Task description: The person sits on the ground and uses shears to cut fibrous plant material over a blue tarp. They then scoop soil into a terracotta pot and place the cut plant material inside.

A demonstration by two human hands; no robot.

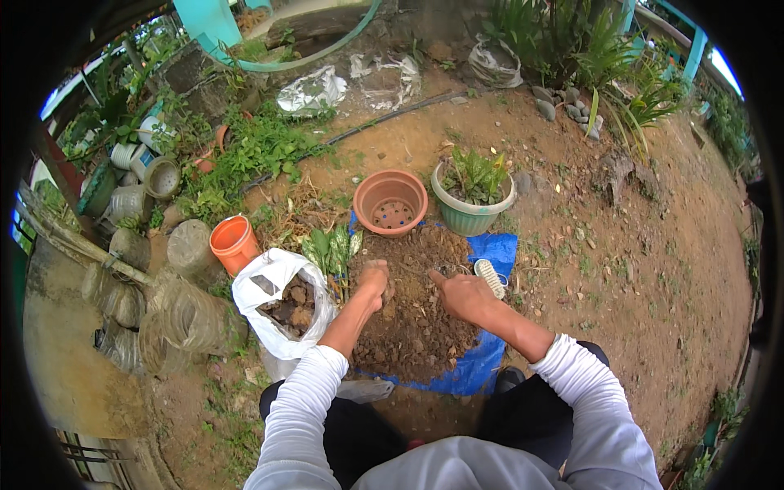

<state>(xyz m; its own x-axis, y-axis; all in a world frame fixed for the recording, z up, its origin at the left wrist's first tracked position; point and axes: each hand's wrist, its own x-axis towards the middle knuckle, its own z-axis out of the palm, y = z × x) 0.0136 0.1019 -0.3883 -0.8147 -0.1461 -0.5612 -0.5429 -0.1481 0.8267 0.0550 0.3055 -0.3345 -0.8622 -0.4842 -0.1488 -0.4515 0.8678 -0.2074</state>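
Loose brown soil (416,331) lies heaped on blue plastic sheeting (478,367), centre; round terracotta-coloured pot (390,189), 12 o'clock, unfilled — left hand (376,282), 10 o'clock, curled, right hand (469,297), 2 o'clock, partly bent, contents indeterminable.

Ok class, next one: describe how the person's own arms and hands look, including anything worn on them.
Both the left hand and the right hand are bare, without gloves. White or very pale grey sleeves, left and right, wrinkle and bunch, leaving the lower forearms uncovered. No watch or bracelet shows on either wrist.
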